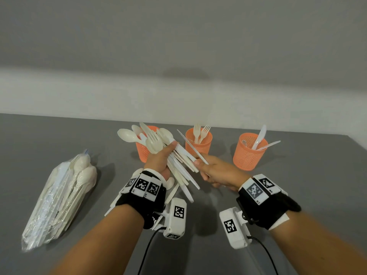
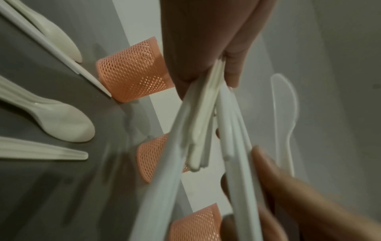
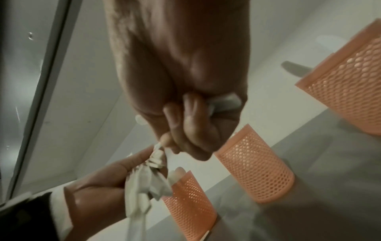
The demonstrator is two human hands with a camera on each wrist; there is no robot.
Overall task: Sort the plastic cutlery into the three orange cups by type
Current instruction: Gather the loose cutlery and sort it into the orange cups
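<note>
while three orange cups (image 1: 198,142) stand — two forks (image 1: 200,132), two knives (image 1: 260,139).

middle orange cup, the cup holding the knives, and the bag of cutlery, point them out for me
middle orange cup (image 1: 198,148), head view, on its front mesh wall.
cup holding the knives (image 1: 246,157), head view, on its front mesh wall.
bag of cutlery (image 1: 59,197), head view, on the middle of the clear plastic wrap.

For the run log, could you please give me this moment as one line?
left hand: grips mixed cutlery bundle | right hand: pinches knife | middle cup: forks | right cup: knives
</note>
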